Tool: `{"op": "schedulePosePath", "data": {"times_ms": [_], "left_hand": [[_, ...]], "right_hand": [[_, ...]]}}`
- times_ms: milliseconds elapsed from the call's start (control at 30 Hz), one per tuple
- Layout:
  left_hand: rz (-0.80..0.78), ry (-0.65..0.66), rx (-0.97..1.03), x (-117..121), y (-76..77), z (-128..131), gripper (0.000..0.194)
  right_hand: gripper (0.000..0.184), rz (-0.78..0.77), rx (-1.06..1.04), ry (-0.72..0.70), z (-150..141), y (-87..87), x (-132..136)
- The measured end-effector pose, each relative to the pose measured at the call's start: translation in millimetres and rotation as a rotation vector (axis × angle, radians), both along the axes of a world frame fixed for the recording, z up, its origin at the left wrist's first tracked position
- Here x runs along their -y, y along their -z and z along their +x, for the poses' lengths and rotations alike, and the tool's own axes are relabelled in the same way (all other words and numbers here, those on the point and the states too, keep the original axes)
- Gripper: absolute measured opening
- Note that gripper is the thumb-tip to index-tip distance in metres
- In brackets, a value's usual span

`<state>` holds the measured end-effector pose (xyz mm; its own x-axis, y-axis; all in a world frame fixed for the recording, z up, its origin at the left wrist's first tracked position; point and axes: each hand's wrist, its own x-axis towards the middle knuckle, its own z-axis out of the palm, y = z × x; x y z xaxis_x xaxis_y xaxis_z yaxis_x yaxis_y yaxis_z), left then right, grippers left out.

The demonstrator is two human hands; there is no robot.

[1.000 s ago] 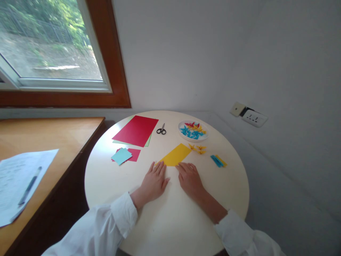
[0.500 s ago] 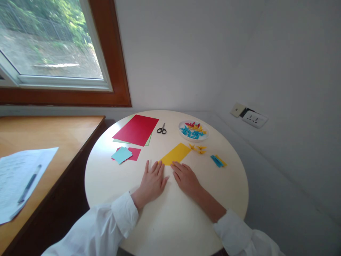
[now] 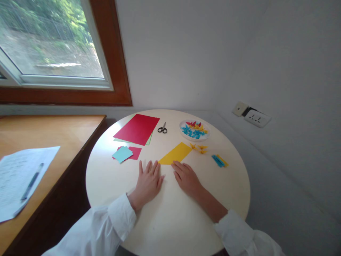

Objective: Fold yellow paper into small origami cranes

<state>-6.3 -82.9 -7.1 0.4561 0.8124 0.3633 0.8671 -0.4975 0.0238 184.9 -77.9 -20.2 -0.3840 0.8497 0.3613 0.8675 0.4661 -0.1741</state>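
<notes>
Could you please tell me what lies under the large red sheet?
Light green paper peeks out along some edges of the red sheet; anything else beneath is covered and cannot be seen.

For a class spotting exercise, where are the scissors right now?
In the head view, the scissors lie toward the far side of the round table, between the red sheet on their left and the white dish on their right.
</notes>
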Motion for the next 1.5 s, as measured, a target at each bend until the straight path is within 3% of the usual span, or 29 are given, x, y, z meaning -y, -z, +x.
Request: {"op": "schedulePosePath", "data": {"times_ms": [233,467,600,733,1033,1367,1500], "left_hand": [[-0.040,0.017,0.088,-30,-6.5,8,0.027],[-0.077,-0.119,0.121,-68,-6.9,19,0.031],[-0.100,-0.109,0.131,-68,2.8,16,0.026],[-0.121,-0.114,0.143,-69,8.8,14,0.027],[-0.212,-0.090,0.208,-72,5.3,13,0.029],[-0.443,-0.058,0.652,-75,-4.5,13,0.011],[-0.509,-0.081,0.811,-76,-5.5,12,0.010]], "right_hand": [[0.032,0.009,-0.084,-0.046,1,-1.1,-5],[0.019,-0.008,-0.159,-0.045,-2,-10.1,-27],[0.018,0.001,-0.172,0.029,-5,-9.1,-42],[0.038,0.009,-0.121,0.176,-6,-3.4,-49],[0.031,-0.018,-0.126,0.159,-6,-0.9,-49],[0.028,0.025,-0.204,0.131,-5,-1.2,-48],[0.041,0.048,-0.356,0.150,-2,0.0,-50]]}}
